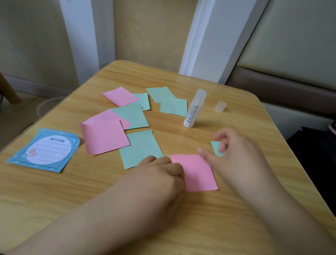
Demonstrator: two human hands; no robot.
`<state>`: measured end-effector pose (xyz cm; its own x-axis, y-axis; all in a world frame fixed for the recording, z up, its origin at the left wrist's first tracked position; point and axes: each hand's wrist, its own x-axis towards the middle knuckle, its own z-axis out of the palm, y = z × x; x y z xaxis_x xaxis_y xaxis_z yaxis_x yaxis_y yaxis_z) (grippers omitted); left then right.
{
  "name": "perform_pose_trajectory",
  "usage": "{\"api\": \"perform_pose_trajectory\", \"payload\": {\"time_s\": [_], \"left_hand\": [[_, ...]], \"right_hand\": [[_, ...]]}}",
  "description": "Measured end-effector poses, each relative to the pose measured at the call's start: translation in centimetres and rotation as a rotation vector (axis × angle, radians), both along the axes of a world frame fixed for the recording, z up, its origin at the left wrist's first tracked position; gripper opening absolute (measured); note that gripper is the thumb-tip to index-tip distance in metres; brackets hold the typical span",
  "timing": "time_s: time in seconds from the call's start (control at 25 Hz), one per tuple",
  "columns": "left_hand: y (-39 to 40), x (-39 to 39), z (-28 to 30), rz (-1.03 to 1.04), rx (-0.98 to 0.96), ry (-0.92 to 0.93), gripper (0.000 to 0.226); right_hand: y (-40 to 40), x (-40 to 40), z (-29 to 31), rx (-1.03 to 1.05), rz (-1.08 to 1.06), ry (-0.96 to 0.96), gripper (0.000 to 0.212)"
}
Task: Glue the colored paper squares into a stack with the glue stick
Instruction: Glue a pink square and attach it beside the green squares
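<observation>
The right grip (231,146) pinches a green paper square (217,148) just above the bench (236,225); the left grip (161,174) is curled, knuckles at the left edge of a pink square (197,174) lying flat, though I cannot tell whether it pinches it. More pink and green squares (129,116) lie scattered on the light wood-grain bench, with an upright glue stick (194,109), its cap (220,106) beside it, and a blue notecard (46,149). Behind stand beige walls and white trim.
</observation>
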<state>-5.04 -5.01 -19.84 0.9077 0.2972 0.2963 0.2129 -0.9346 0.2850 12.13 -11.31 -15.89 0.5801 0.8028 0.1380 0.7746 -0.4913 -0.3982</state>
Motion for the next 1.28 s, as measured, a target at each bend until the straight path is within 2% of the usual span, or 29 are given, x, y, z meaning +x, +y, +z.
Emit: {"api": "perform_pose_trajectory", "payload": {"time_s": [0.08, 0.16, 0.24, 0.28, 0.32, 0.4, 0.52, 0.6, 0.68, 0.8, 1.08, 1.28], "left_hand": [[0.3, 0.1, 0.0, 0.005, 0.024, -0.011, 0.038], [0.3, 0.0, -0.1, -0.008, 0.034, -0.01, 0.036], [0.3, -0.1, -0.1, -0.03, 0.052, 0.015, 0.019], [0.3, -0.2, -0.1, -0.041, 0.072, 0.025, 0.009], [0.4, -0.1, -0.2, -0.05, 0.085, 0.021, 0.012], [0.4, -0.1, -0.5, -0.055, 0.079, -0.001, 0.014], [-0.2, 0.0, -0.7, -0.048, 0.053, -0.025, 0.035], [-0.4, 0.2, -0.9, -0.058, 0.052, -0.041, 0.036], [-0.4, 0.4, -1.0, -0.053, 0.06, -0.041, 0.035], [-0.4, 0.7, -1.1, -0.048, 0.12, -0.037, 0.02], [-0.2, 0.8, -1.1, -0.047, 0.159, -0.048, 0.03], [-0.2, 0.9, -1.3, -0.045, 0.122, -0.056, 0.029]], "right_hand": [[2.8, 1.3, 0.7, 0.121, 0.024, 0.182, 0.059], [6.0, 2.7, 0.6, 0.115, 0.038, 0.276, 0.074], [8.3, 3.4, -0.4, 0.081, 0.065, 0.364, 0.066], [9.0, 3.7, -1.0, 0.097, 0.082, 0.422, 0.054], [9.2, 3.7, -1.3, 0.126, 0.105, 0.46, 0.039], [8.1, 3.5, -1.0, 0.195, 0.146, 0.444, 0.018], [4.4, 3.8, 1.5, 0.247, 0.231, 0.353, 0.006], [1.6, 3.9, 3.5, 0.171, 0.262, 0.277, 0.006], [-0.1, 3.6, 5.1, 0.107, 0.254, 0.26, 0.017], [-0.4, 2.4, 6.3, 0.043, 0.278, 0.247, 0.028], [1.9, 1.4, 4.0, -0.054, 0.295, 0.131, 0.033], [2.5, 0.9, 3.5, -0.054, 0.358, 0.16, 0.028]]}}
